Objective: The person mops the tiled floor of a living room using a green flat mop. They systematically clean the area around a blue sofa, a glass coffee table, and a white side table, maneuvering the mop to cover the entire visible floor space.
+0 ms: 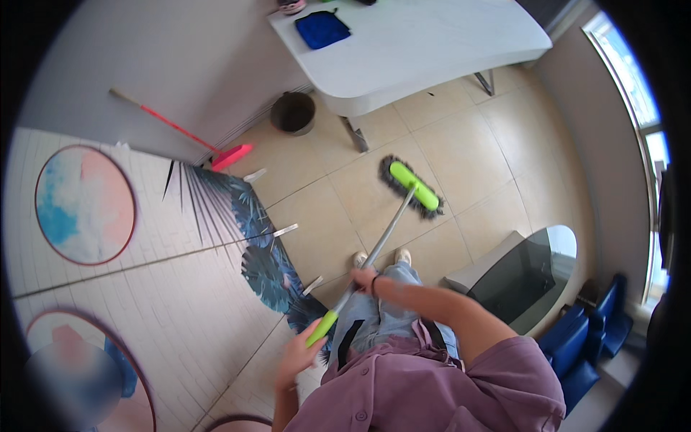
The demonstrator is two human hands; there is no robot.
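I hold a flat mop by its pole. My right hand point(364, 278), with a dark band at the wrist, grips the grey metal pole point(386, 235) partway down. My left hand point(299, 353) is at the bright green grip point(322, 328) on the upper end, its fingers slightly blurred. The mop head point(414, 186), a green plate with a grey shaggy fringe, rests on the beige tile floor point(356, 183) ahead of my shoes.
A white table point(421, 54) bears a blue cloth point(323, 29). A dark bin point(293, 112) and a pink long-handled broom or dustpan point(231, 156) stand by the wall. Printed panels point(178, 291) with narrow feet flank my left; an oval glass-topped table point(523, 281) and blue chairs point(567, 335), my right.
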